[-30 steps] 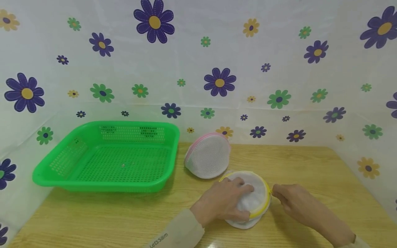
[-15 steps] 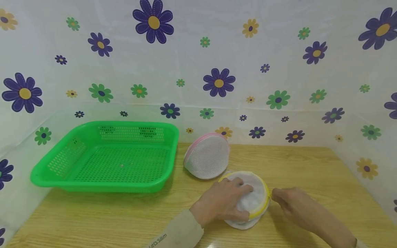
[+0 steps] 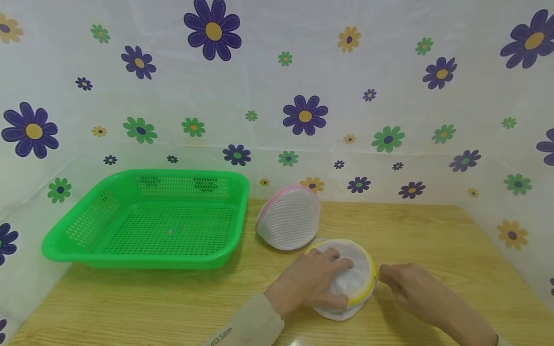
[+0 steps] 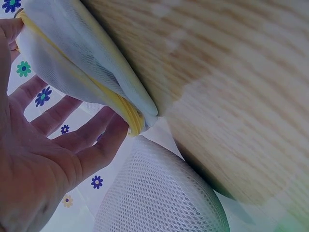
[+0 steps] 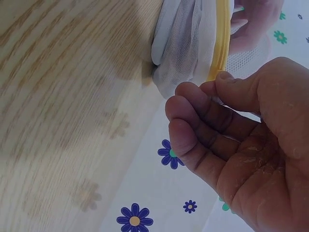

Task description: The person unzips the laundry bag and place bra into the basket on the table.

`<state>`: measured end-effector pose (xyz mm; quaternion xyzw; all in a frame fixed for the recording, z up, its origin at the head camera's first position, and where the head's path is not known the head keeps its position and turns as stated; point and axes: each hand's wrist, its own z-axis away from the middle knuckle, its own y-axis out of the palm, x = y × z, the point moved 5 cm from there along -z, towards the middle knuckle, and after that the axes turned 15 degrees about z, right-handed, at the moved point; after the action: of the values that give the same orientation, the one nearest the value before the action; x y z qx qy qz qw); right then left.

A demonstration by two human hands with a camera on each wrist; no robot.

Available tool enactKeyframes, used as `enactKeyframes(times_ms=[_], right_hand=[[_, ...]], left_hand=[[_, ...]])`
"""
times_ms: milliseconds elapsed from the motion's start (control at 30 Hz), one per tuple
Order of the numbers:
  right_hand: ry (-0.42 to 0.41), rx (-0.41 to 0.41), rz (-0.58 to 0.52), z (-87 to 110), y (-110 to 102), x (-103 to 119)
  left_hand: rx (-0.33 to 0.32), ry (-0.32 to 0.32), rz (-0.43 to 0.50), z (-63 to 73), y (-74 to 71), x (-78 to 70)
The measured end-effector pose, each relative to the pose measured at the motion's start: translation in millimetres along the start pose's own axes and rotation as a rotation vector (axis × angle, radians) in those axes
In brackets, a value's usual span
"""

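A white mesh laundry bag (image 3: 352,276) with a yellow zipper around its round top sits on the table. Spread across that top, my left hand (image 3: 318,276) grips it, its thumb at the near rim and its fingertips over the far side. My right hand (image 3: 411,288) pinches at the yellow zipper (image 5: 222,43) on the bag's right edge between thumb and forefinger; the other fingers are curled in, and the zipper pull is hidden by the fingertips. Behind stands a second white mesh laundry bag (image 3: 291,221) with pink trim, domed and tilted, touched by neither hand.
On the left of the wooden table (image 3: 156,302) stands a large green plastic basket (image 3: 151,262) with perforated walls. A white sheet (image 3: 259,77) printed with flowers hangs at the back and both sides.
My right hand has moved slightly toward me along the yellow zipper. The left hand keeps its hold, and both bags stay in place.
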<state>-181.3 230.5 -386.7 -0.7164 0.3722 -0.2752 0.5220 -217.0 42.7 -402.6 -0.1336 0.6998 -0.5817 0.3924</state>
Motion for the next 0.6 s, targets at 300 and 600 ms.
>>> enactKeyframes(times_ms=[300,600], right_hand=[[-0.019,-0.012,-0.013,2.3,-0.5,2.3],[-0.048,-0.030,-0.029,3.6,2.1,3.6]], left_hand=[[-0.005,-0.001,0.011,0.8,0.2,-1.2],[-0.006,0.005,0.005,0.4,-0.5,-2.1]])
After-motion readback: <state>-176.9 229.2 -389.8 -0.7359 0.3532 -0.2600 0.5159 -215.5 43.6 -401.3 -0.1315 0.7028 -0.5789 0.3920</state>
